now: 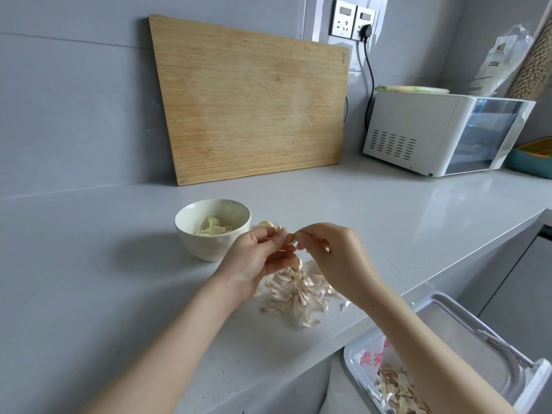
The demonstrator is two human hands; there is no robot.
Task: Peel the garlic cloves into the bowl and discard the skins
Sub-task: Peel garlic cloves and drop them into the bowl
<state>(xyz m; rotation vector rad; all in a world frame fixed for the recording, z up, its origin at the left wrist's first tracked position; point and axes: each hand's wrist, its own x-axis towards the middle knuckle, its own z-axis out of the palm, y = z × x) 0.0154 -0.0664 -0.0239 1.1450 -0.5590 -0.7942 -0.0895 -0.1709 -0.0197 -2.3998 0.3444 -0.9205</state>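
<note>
— What's in the grip?
— A clove (286,236), pinched in the curled fingers of the left hand (263,253). The right hand (331,252) pinches its other end. It hangs over the counter, just right of the bowl.

— The surface?
— A pale grey counter (89,264) in a corner, with grey walls behind.

— Around it?
— The white bowl (203,248) holds peeled cloves (213,227). Skins (295,297) lie heaped under the hands, which hide part of the heap. A board (248,100) leans on the wall, and a microwave (418,132) stands at the right. Below the counter edge an open bin (348,366) has skins in it, and the right forearm crosses its near corner.

— The pose?
— Both forearms reach in from below. The fingertips meet at the clove, and the left palm faces up and right.
</note>
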